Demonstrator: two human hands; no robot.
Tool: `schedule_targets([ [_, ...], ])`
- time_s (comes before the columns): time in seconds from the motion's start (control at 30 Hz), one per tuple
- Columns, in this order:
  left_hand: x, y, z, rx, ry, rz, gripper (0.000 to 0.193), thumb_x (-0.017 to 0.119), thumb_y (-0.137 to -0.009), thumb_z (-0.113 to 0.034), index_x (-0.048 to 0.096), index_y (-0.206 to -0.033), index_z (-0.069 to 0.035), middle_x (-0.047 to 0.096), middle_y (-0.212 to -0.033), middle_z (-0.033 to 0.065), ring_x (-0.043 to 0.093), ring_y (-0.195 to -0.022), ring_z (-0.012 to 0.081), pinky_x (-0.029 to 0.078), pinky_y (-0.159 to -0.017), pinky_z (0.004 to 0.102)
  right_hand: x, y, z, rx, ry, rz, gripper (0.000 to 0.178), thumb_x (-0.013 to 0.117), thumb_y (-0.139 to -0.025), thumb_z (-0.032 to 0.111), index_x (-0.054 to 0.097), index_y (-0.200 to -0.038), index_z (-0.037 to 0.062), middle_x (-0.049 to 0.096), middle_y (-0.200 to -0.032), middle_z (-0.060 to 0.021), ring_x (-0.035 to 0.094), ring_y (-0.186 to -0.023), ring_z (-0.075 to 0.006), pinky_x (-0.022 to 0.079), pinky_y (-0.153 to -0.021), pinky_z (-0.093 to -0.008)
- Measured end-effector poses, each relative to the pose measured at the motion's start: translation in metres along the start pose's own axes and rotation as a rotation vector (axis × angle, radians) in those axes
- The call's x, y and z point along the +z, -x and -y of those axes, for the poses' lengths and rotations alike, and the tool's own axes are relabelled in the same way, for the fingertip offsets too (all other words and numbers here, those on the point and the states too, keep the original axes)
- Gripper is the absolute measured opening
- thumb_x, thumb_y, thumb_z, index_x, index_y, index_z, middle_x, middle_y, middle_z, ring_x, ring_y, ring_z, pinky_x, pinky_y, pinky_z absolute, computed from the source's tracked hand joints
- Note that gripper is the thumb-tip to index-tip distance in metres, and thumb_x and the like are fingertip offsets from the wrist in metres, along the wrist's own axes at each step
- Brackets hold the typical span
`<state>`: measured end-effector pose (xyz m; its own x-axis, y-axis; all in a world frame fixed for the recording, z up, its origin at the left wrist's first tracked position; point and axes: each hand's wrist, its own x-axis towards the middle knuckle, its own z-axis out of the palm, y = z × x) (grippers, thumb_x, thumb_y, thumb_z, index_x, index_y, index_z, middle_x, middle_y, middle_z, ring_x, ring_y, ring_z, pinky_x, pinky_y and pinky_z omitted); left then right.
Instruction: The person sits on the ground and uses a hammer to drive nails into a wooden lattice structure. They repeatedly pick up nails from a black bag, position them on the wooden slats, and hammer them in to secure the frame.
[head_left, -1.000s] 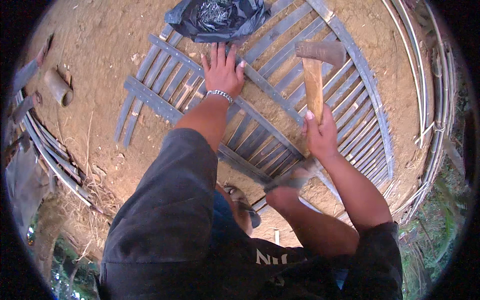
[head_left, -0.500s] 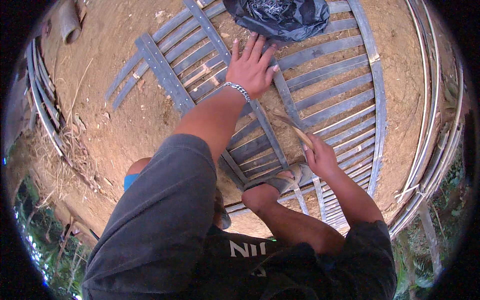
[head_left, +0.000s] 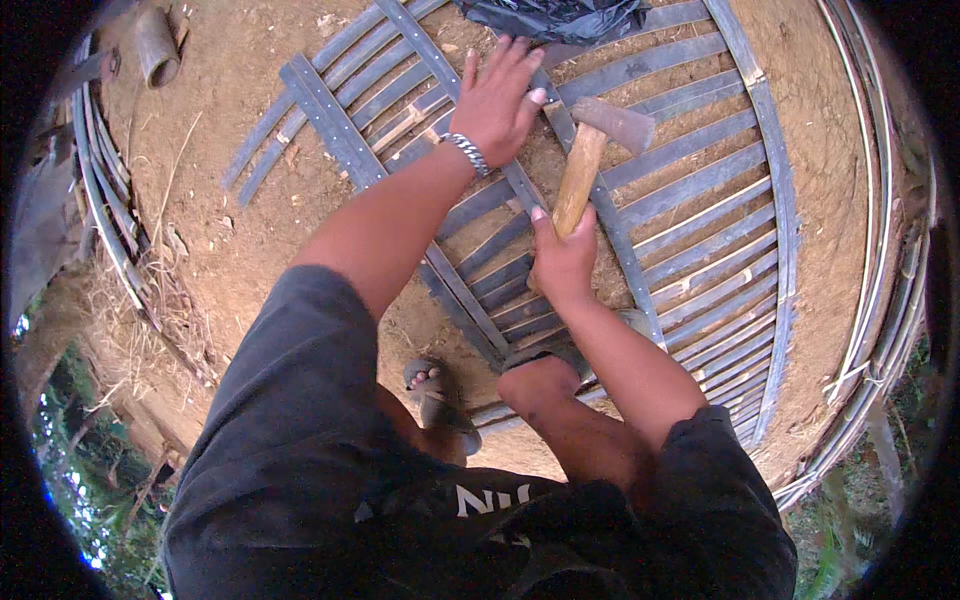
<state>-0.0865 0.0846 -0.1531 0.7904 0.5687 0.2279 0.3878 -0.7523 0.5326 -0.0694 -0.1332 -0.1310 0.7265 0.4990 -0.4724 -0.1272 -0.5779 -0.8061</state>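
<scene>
My right hand (head_left: pixel 567 262) is wrapped round the wooden handle of a hatchet (head_left: pixel 583 170). Its dark metal head is raised over the slatted frame (head_left: pixel 690 146), the flared blade pointing right. Farther up, my left hand (head_left: pixel 497 105) lies with fingers spread across the frame's long strips, a chain bracelet on its wrist. Its fingertips reach close to a black plastic bag (head_left: pixel 560 18), cut off by the top of the view. The frame is of dark, curved slats, crossed by long strips with rows of small nail heads.
My sandalled feet (head_left: pixel 432 395) are at the frame's near side. A hollow tube piece (head_left: pixel 157 48) lies on bare earth at the upper left. Bent poles (head_left: pixel 103 190) lie at the left beside dry straw (head_left: pixel 140 335); a bundle of long poles (head_left: pixel 893 330) curves along the right.
My right hand has moved up and left, and the hatchet now points upward with its head in full sight. The view has shifted, so less of the bag shows. My left hand stays on the frame.
</scene>
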Motion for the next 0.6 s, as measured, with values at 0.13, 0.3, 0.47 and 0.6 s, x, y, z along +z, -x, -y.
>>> schedule_targets([
  [0.13,-0.03,0.06,0.005,-0.129,0.122,-0.132,0.04,0.07,-0.089,-0.018,0.061,-0.126,-0.007,0.049,-0.149,0.0188,0.044,-0.141,0.0377,0.023,-0.122,0.0585,0.007,0.002,-0.002,0.088,-0.239,0.025,0.035,0.071,-0.095,0.01,0.045,-0.119,0.0043,0.057,-0.081,-0.0039,0.055,-0.057,-0.0104,0.046,-0.049,-0.028],
  [0.3,-0.051,0.13,-0.026,-0.116,-0.064,0.158,0.038,0.08,-0.079,-0.024,0.068,-0.111,-0.007,0.051,-0.148,0.0161,0.044,-0.141,0.0356,0.025,-0.122,0.0572,0.003,-0.001,-0.013,-0.055,-0.095,0.03,0.038,0.072,-0.094,0.01,0.046,-0.122,0.0031,0.058,-0.083,-0.0053,0.058,-0.06,-0.0118,0.049,-0.052,-0.0292],
  [0.47,-0.051,0.14,-0.028,-0.162,-0.126,0.205,0.041,0.083,-0.077,-0.028,0.069,-0.112,-0.01,0.051,-0.149,0.0137,0.041,-0.145,0.0342,0.024,-0.122,0.0571,0.005,0.0,-0.008,0.02,-0.172,0.045,0.038,0.073,-0.094,0.011,0.047,-0.121,0.0029,0.059,-0.082,-0.0055,0.058,-0.06,-0.0121,0.05,-0.052,-0.0294],
  [0.6,-0.046,0.142,-0.026,-0.165,-0.133,0.187,0.039,0.082,-0.078,-0.029,0.07,-0.11,-0.01,0.051,-0.15,0.0127,0.041,-0.145,0.0333,0.024,-0.123,0.0568,0.003,0.001,0.0,0.048,-0.149,0.049,0.038,0.073,-0.094,0.011,0.046,-0.12,0.0027,0.058,-0.079,-0.0046,0.058,-0.058,-0.012,0.049,-0.051,-0.0297],
])
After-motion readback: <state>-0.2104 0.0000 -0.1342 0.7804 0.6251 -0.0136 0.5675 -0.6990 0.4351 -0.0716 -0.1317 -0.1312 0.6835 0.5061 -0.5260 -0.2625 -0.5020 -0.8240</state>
